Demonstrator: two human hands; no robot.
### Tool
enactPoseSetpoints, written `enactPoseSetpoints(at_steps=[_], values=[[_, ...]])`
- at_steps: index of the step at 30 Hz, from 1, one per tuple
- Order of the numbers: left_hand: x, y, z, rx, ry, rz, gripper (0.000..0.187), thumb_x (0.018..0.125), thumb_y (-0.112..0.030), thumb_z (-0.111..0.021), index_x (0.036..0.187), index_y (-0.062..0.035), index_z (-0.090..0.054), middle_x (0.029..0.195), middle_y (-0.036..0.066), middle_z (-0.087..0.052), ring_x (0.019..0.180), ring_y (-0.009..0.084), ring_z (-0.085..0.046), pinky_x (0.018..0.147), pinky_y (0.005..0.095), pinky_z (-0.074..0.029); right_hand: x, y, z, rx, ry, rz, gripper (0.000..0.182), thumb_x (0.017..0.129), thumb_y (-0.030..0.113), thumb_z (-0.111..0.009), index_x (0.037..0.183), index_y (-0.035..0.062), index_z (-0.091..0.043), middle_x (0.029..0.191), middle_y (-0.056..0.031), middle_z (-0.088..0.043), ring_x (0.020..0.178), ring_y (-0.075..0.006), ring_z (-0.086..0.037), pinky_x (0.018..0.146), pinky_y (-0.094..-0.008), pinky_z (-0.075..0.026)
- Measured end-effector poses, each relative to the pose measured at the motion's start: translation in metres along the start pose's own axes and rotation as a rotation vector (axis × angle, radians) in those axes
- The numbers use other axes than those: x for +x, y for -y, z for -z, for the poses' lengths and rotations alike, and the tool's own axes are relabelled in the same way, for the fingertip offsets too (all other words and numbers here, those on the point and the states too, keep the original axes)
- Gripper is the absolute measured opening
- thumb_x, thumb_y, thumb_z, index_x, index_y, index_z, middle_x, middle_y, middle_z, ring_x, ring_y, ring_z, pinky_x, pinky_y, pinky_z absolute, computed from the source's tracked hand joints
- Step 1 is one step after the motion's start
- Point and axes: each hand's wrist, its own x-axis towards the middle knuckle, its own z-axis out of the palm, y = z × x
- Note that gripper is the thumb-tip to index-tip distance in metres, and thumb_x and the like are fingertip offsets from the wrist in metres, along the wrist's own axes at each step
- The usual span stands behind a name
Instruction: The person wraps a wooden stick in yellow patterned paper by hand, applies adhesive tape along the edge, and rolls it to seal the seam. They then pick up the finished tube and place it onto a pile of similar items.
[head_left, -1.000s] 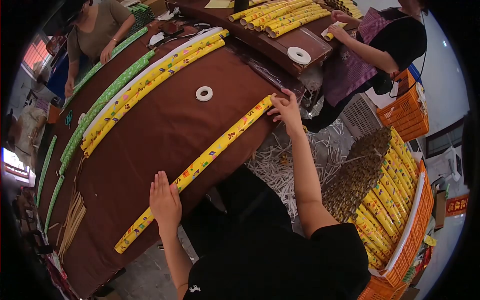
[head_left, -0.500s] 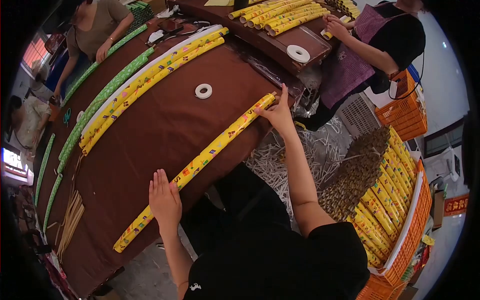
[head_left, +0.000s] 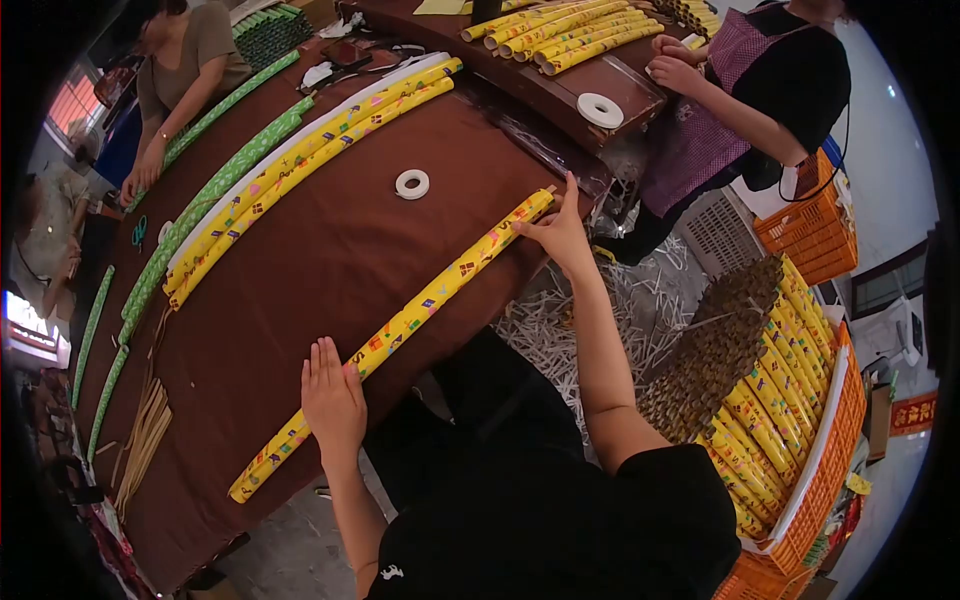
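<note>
A long yellow patterned roll (head_left: 420, 308) lies diagonally over the brown cloth-covered table (head_left: 300, 270). My left hand (head_left: 334, 400) rests flat across its lower part, fingers stretched out and close together. At the upper end my right hand (head_left: 562, 228) touches the roll with the thumb on top and the index finger stretched out beyond it; the other fingers are partly hidden. A white tape roll (head_left: 412, 184) lies above the yellow roll. Farther back are more yellow rolls (head_left: 320, 165), a white sheet edge and green rolls (head_left: 215, 190).
An orange crate (head_left: 820, 450) packed with yellow rolls stands at the right, beside paper shreds (head_left: 600, 310) on the floor. A person in a checked apron (head_left: 700, 150) stands at a second table with rolls and tape (head_left: 600, 110). Another person's hand (head_left: 148, 168) is at the upper left.
The view has shifted slightly. My hands and the yellow roll keep nearly the same places. The upper-left person's hands have moved down along a green roll.
</note>
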Motion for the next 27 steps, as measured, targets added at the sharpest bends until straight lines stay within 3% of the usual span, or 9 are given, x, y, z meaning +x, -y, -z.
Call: enactPoseSetpoints(at_steps=[7, 15, 18, 20, 21, 24, 25, 27], values=[[0.001, -0.001, 0.000, 0.001, -0.008, 0.001, 0.047, 0.104, -0.024, -0.040, 0.138, 0.0059, -0.048, 0.137, 0.021, -0.055, 0.132, 0.0313, -0.049, 0.114, 0.0429, -0.033, -0.001, 0.004, 0.003, -0.049, 0.004, -0.037, 0.121, 0.071, 0.003, -0.084, 0.156, 0.0060, 0.002, 0.134, -0.0159, -0.049, 0.084, -0.0116, -0.057, 0.078, -0.0257, -0.051], [0.000, 0.001, -0.002, -0.002, -0.013, -0.006, 0.046, 0.102, -0.024, -0.043, 0.137, 0.0062, -0.049, 0.137, 0.021, -0.055, 0.132, 0.0316, -0.049, 0.113, 0.0431, -0.034, -0.001, -0.003, 0.001, -0.050, 0.021, 0.009, 0.120, 0.072, 0.001, -0.082, 0.156, 0.0076, 0.003, 0.146, -0.0179, -0.038, 0.083, -0.0105, -0.056, 0.076, -0.0246, -0.050], [-0.002, 0.000, -0.002, 0.004, -0.048, -0.020, 0.046, 0.100, -0.023, -0.047, 0.136, 0.0057, -0.050, 0.136, 0.020, -0.055, 0.131, 0.0322, -0.050, 0.112, 0.0443, -0.036, -0.003, 0.004, 0.005, -0.036, 0.043, -0.017, 0.117, 0.073, 0.000, -0.081, 0.156, 0.0100, 0.001, 0.117, -0.0096, -0.054, 0.080, -0.0110, -0.057, 0.070, -0.0260, -0.050], [-0.001, 0.000, -0.003, 0.031, -0.055, -0.012, 0.046, 0.098, -0.025, -0.049, 0.133, 0.0055, -0.052, 0.133, 0.022, -0.057, 0.128, 0.0326, -0.052, 0.111, 0.0451, -0.037, -0.005, 0.015, 0.003, -0.032, 0.036, -0.089, 0.115, 0.073, -0.002, -0.080, 0.157, 0.0096, -0.002, 0.114, -0.0090, -0.057, 0.081, -0.0119, -0.059, 0.070, -0.0258, -0.050], [-0.001, 0.001, -0.001, -0.008, -0.073, -0.028, 0.047, 0.098, -0.026, -0.050, 0.132, 0.0055, -0.052, 0.133, 0.021, -0.057, 0.128, 0.0322, -0.053, 0.110, 0.0449, -0.037, 0.001, 0.002, 0.005, 0.002, 0.029, -0.093, 0.113, 0.074, -0.003, -0.077, 0.157, 0.0104, -0.001, 0.134, -0.0154, -0.049, 0.086, -0.0159, -0.061, 0.074, -0.0287, -0.052], [-0.002, 0.000, 0.000, -0.041, -0.124, 0.002, 0.047, 0.097, -0.026, -0.053, 0.132, 0.0047, -0.053, 0.131, 0.020, -0.059, 0.127, 0.0304, -0.054, 0.110, 0.0425, -0.038, 0.006, -0.012, 0.006, -0.043, 0.018, -0.041, 0.110, 0.074, -0.002, -0.079, 0.157, 0.0082, -0.008, 0.138, -0.0124, -0.044, 0.084, -0.0132, -0.057, 0.077, -0.0282, -0.051], [-0.003, 0.000, 0.000, -0.060, -0.127, 0.005, 0.047, 0.097, -0.027, -0.053, 0.132, 0.0043, -0.053, 0.131, 0.019, -0.060, 0.127, 0.0294, -0.054, 0.110, 0.0418, -0.038, 0.014, -0.029, 0.011, -0.051, 0.010, 0.006, 0.109, 0.075, 0.000, -0.080, 0.157, 0.0093, -0.009, 0.127, -0.0099, -0.051, 0.080, -0.0121, -0.055, 0.073, -0.0274, -0.050], [-0.004, 0.000, -0.004, -0.055, -0.119, 0.019, 0.050, 0.098, -0.032, -0.050, 0.132, 0.0039, -0.054, 0.132, 0.018, -0.059, 0.129, 0.0279, -0.052, 0.112, 0.0417, -0.036, -0.003, 0.013, 0.004, -0.126, 0.022, -0.115, 0.107, 0.078, 0.004, -0.080, 0.158, 0.0129, -0.010, 0.093, -0.0031, -0.058, 0.075, -0.0112, -0.051, 0.067, -0.0260, -0.045]])
